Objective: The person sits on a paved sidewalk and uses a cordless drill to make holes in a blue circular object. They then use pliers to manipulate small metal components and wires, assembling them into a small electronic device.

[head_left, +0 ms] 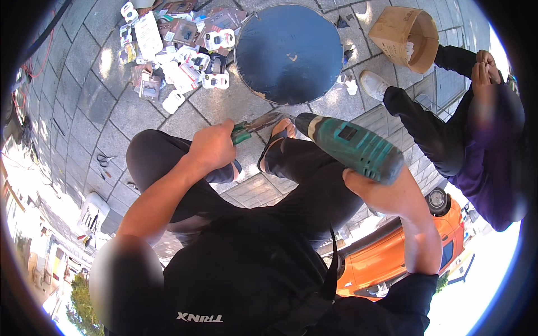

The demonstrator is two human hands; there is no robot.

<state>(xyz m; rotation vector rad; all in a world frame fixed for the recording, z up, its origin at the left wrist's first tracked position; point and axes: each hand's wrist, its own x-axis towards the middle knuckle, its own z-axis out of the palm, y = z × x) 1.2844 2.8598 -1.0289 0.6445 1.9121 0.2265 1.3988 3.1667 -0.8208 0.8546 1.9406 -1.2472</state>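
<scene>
My left hand is closed round the green handles of a pair of pliers, whose metal jaws point right. In my right hand is a teal and black cordless drill, its dark chuck aimed left toward the jaws. Jaws and chuck come close together in front of my right foot, and a thin piece seems to lie between them. Whether they touch, and what that piece is, I cannot tell. The drill body hides most of my right fingers.
Beyond my hands stands a round dark disc. Left of it lies a heap of white packages and brown cards. A cardboard box and another person are at right. Scissors lie on the left paving. An orange car is behind.
</scene>
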